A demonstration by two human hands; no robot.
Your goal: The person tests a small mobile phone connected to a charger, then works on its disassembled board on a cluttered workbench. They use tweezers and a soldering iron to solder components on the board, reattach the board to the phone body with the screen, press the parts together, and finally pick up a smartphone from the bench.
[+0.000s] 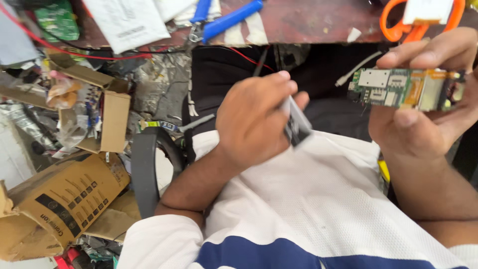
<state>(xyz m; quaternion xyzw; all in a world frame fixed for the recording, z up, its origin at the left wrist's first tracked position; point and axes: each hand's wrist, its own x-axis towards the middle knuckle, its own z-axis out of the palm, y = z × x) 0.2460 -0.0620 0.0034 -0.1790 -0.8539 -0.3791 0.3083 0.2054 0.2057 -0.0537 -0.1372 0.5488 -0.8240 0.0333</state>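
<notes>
- The right hand (423, 114) pinched a bare green circuit board (403, 88) between thumb and fingertips, held up in front of the chest.
- The left hand (254, 119) was curled shut around a small dark flat part (297, 124), just beside the board but apart from it.
- The board was already stripped of its casing; the dark part had not yet met it.
- Blue-handled pliers (226, 17) and orange scissors (398, 22) lay untouched on the reddish bench (308, 20) above.
- Cardboard boxes (64, 199) cluttered the floor at the left.
</notes>
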